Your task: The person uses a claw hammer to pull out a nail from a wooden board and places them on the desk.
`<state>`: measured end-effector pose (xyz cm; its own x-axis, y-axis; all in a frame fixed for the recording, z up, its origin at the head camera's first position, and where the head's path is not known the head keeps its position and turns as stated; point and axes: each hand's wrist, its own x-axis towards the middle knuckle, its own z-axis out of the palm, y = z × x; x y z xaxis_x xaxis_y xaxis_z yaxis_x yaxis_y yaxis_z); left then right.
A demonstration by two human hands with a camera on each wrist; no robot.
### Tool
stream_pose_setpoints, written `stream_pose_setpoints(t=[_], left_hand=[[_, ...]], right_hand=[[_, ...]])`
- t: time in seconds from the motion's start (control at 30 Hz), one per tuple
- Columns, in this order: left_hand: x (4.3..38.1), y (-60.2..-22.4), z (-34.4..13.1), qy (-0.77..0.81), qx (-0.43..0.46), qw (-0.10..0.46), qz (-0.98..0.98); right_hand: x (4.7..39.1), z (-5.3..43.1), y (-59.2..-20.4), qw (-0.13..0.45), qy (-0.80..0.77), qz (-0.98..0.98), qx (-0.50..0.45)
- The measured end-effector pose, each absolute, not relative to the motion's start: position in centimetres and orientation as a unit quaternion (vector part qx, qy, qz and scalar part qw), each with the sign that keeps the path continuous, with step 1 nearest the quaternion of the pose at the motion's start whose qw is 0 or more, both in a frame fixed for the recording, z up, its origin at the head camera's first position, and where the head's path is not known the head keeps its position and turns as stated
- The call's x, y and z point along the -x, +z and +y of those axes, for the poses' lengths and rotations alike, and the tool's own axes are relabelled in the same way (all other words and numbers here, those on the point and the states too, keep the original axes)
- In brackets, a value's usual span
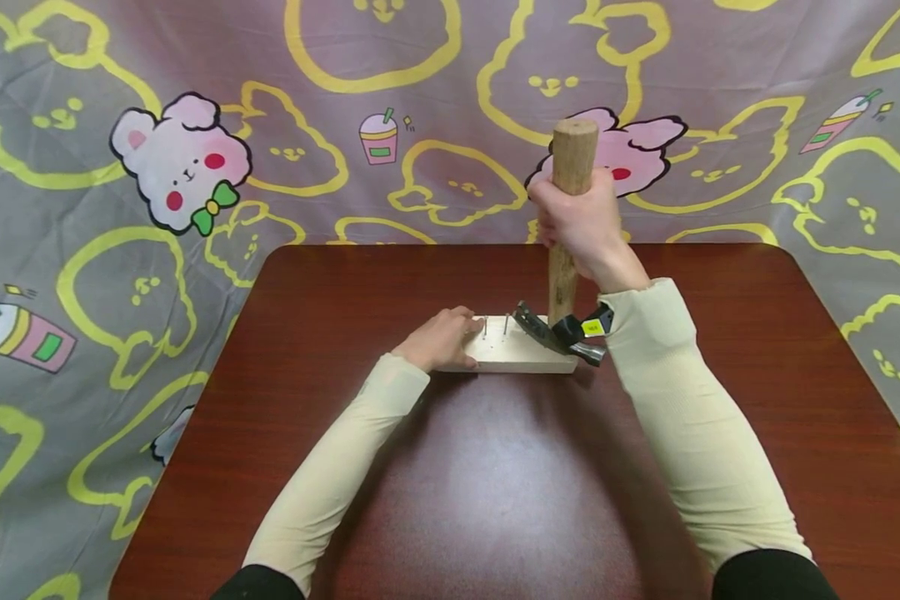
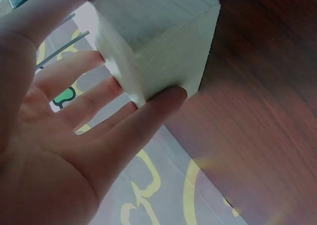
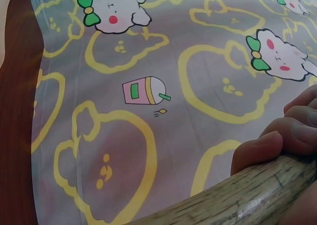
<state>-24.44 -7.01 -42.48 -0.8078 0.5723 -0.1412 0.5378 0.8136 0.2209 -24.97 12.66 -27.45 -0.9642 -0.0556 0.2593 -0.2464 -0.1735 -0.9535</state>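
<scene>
A pale wooden block (image 1: 528, 357) lies on the table with two thin nails (image 1: 485, 327) standing upright in its top. My left hand (image 1: 444, 337) holds the block's left end; the left wrist view shows its thumb and fingers spread around the block's end (image 2: 168, 46). With my right hand (image 1: 581, 218) I grip the wooden handle of a claw hammer (image 1: 562, 292), the handle standing nearly upright. Its dark head is low over the block's right part, the claw turned left beside the right-hand nail. Whether the claw touches that nail, I cannot tell. The right wrist view shows fingers (image 3: 257, 150) curled over the handle (image 3: 233, 195).
A dark reddish-brown table (image 1: 307, 292) bears the block. Behind it and along the sides hangs a grey curtain (image 1: 450, 108) printed with yellow outlines and cartoon rabbits. A small black device with a yellow label (image 1: 595, 327) sits at my right wrist, close to the hammer head.
</scene>
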Motion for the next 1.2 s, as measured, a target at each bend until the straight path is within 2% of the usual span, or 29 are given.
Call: stream_pose_setpoints(t=[0.4, 1.2], left_hand=[[24.8, -42.5, -6.9, 0.082, -0.288, 0.128, 0.945], [25.1, -42.4, -6.9, 0.091, -0.27, 0.132, 0.949]], right_hand=[[24.2, 14.3, -27.7, 0.083, 0.798, -0.581, -0.139], [24.1, 16.2, -28.7, 0.152, 0.808, -0.54, -0.182]])
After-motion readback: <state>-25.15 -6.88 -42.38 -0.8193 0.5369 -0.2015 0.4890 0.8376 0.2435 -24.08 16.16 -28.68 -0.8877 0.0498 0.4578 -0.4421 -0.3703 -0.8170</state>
